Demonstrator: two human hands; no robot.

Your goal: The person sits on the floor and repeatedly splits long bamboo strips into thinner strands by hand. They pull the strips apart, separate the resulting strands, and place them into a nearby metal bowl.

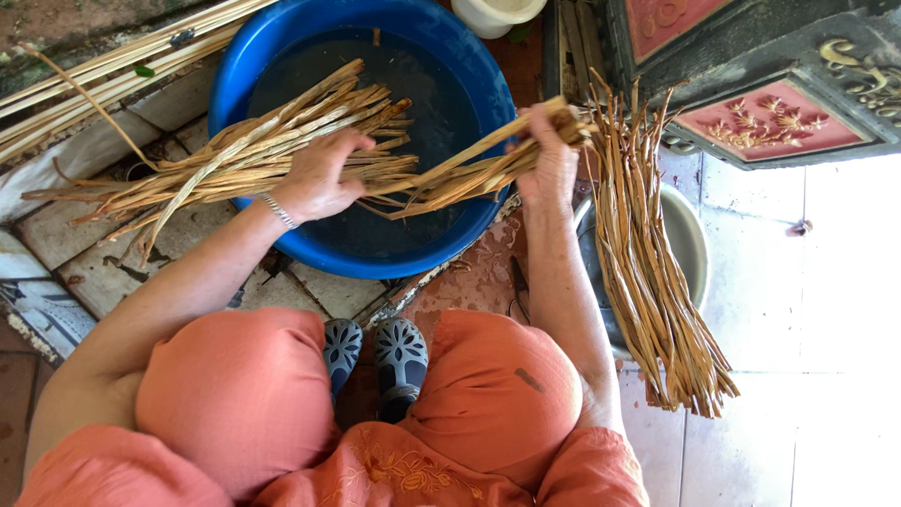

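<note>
I am gripping a sheaf of dried reed strips [648,272] in my right hand [552,160], fist closed near its upper end, the long tails hanging beside a metal bowl [693,239]. My left hand [319,178] is pressing, fingers curled, on a second bundle [235,160] lying across the blue basin [469,70] of dark water. The strips are looking light, springy and brittle at the tips, likely slicker where wet, so I am holding them bunched near the end.
</note>
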